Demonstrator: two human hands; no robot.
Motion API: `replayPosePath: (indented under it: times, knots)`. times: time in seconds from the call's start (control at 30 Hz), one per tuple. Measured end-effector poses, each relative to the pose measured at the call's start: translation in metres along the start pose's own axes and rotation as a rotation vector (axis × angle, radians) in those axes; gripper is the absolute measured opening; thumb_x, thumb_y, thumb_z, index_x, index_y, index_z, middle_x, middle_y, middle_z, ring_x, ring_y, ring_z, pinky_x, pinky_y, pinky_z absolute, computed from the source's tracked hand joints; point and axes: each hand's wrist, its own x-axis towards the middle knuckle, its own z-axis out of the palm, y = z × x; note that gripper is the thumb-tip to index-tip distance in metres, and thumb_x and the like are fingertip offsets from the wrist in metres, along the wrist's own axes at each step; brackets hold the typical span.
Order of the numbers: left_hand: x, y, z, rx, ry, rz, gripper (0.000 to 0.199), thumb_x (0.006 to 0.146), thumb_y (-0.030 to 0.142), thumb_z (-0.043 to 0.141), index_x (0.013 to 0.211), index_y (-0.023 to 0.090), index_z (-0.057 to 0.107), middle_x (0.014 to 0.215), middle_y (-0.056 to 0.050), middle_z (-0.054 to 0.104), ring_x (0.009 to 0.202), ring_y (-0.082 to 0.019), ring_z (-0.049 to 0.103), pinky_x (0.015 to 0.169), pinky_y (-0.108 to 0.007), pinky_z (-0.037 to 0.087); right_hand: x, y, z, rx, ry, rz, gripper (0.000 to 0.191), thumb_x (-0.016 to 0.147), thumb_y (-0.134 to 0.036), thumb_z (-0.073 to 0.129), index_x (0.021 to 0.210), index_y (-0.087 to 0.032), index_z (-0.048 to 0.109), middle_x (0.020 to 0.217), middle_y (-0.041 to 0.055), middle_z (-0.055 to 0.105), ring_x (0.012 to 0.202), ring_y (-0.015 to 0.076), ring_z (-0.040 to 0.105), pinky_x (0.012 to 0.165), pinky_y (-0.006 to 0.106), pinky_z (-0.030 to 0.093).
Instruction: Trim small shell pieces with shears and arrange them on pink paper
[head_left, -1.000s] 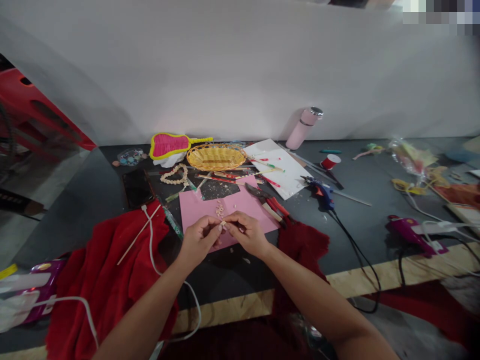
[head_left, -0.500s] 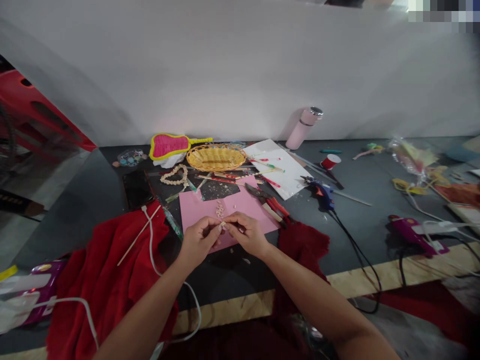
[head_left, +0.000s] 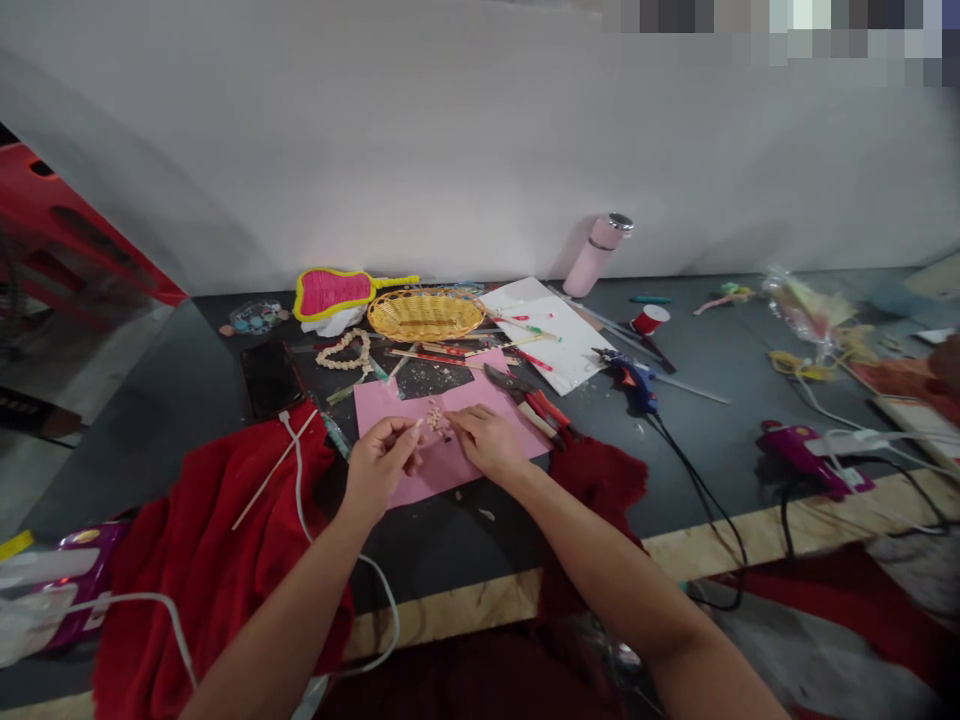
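Between cloth (head_left: 217, 530) and pruners (head_left: 550, 406), left hand (head_left: 381, 462) pinches a pale piece (head_left: 418, 426); whether right hand (head_left: 486, 443) grips is unclear.

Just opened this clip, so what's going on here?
A person is working with small pale pieces piled on pink paper. The left hand appears to pinch one small piece between thumb and fingertips. The right hand's fingertips are at the pile; whether they grip anything is unclear. Red-handled shears lie beside the right hand, and a yellow woven basket sits beyond the paper.
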Motion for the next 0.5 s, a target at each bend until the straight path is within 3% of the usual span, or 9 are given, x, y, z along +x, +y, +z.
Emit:
replayPosePath:
  times: [0.13, 0.27, 0.4, 0.5]
  knots:
    - [0.003, -0.003, -0.003, -0.015, 0.015, 0.012, 0.024, 0.075, 0.037, 0.066, 0.086, 0.016, 0.063, 0.068, 0.0, 0.064, 0.049, -0.008, 0.053, 0.045, -0.019, 0.041, -0.001, -0.002, -0.004, 0.034, 0.021, 0.02, 0.035, 0.085, -0.008, 0.043, 0.111, -0.019, 0.063, 0.101, 0.0092, 0.067, 0.093, 0.021, 0.059, 0.086, 0.038, 0.048]
    - [0.006, -0.007, -0.007, -0.007, 0.044, 0.009, 0.028, 0.073, 0.038, 0.067, 0.089, 0.016, 0.063, 0.057, 0.003, 0.058, 0.047, -0.008, 0.051, 0.046, -0.019, 0.041, -0.001, -0.003, -0.027, -0.024, 0.01, 0.021, 0.03, 0.085, -0.012, 0.048, 0.109, -0.02, 0.063, 0.106, 0.0093, 0.063, 0.099, 0.0216, 0.057, 0.09, 0.039, 0.046]
    - [0.006, -0.008, -0.007, -0.019, 0.062, -0.004, 0.032, 0.071, 0.041, 0.068, 0.091, 0.016, 0.064, 0.057, 0.003, 0.058, 0.049, -0.009, 0.053, 0.047, -0.019, 0.042, -0.006, 0.006, -0.065, -0.294, 0.035, 0.114, 0.019, 0.087, -0.02, 0.05, 0.099, -0.019, 0.066, 0.107, 0.0108, 0.06, 0.103, 0.0242, 0.053, 0.094, 0.043, 0.04]
    - [0.005, -0.007, -0.005, -0.025, 0.05, -0.011, 0.033, 0.07, 0.042, 0.068, 0.091, 0.016, 0.064, 0.057, 0.003, 0.058, 0.05, -0.009, 0.053, 0.047, -0.019, 0.041, -0.017, 0.019, -0.083, -0.548, -0.042, 0.238, 0.02, 0.086, -0.029, 0.055, 0.096, -0.016, 0.066, 0.111, 0.0146, 0.057, 0.108, 0.0289, 0.048, 0.095, 0.046, 0.037]
